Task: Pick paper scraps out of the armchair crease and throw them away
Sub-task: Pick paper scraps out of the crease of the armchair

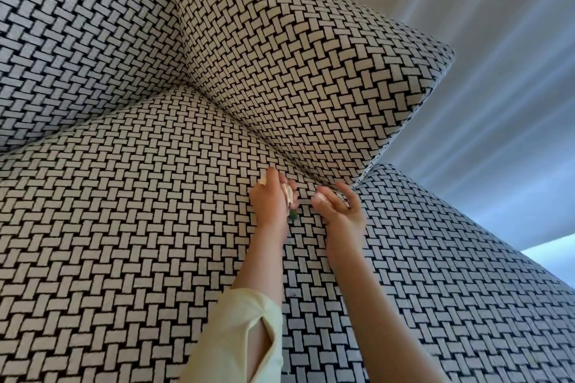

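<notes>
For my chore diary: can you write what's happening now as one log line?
left hand: holds scraps | right hand: near crease, grip unclear | stage: picking
</notes>
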Available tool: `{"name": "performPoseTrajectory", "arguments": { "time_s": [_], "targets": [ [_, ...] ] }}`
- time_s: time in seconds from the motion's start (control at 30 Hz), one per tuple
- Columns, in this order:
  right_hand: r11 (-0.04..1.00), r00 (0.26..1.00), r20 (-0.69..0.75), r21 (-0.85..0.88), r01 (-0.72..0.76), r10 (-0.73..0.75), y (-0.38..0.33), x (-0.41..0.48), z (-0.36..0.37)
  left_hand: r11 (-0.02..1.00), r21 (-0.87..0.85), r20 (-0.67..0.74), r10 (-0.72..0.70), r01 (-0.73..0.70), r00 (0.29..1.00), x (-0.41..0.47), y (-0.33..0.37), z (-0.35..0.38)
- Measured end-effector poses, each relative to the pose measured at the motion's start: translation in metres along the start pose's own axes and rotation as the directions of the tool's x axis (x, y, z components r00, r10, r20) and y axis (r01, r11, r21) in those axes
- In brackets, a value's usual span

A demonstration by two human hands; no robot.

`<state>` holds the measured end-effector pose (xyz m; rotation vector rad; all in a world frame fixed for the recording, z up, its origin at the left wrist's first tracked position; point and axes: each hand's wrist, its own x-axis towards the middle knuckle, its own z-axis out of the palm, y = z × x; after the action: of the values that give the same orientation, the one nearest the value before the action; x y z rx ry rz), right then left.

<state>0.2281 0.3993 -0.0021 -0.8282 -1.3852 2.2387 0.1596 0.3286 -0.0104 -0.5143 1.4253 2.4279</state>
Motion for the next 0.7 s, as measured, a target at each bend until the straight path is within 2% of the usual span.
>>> {"name": "performPoseTrajectory", "arguments": {
  "time_s": [0.1,0.23,0.37,0.43,0.53,0.7],
  "targets": [
    [0.984,0.983,0.146,0.119,-0.131,0.113,-0.010,0.003,0.000,1.000,0.010,-0.042,-0.003,0.004,0.999,-0.001,-0.001,0.002],
    [0.908,0.945,0.279,0.329,-0.260,0.169,-0.007,0.001,-0.002,0.999,0.026,-0.058,-0.036,0.037,0.998,0.002,-0.005,0.002],
    [0.797,0.914,0.364,0.490,-0.353,0.181,0.002,-0.003,0.006,0.999,0.027,0.044,-0.023,0.022,0.999,0.004,-0.005,-0.003],
    [0.809,0.923,0.335,0.478,-0.341,0.191,0.004,-0.003,0.010,0.999,0.034,0.067,-0.033,0.031,0.997,0.003,-0.004,-0.005],
    [0.909,0.952,0.249,0.329,-0.257,0.179,0.006,-0.004,0.018,0.999,0.000,0.110,-0.040,0.040,0.993,-0.002,0.000,-0.008],
    [0.941,0.969,0.154,0.249,-0.227,0.193,0.013,-0.016,0.040,0.932,-0.316,0.163,-0.132,0.178,0.978,-0.022,0.008,-0.018]
  ]
}}
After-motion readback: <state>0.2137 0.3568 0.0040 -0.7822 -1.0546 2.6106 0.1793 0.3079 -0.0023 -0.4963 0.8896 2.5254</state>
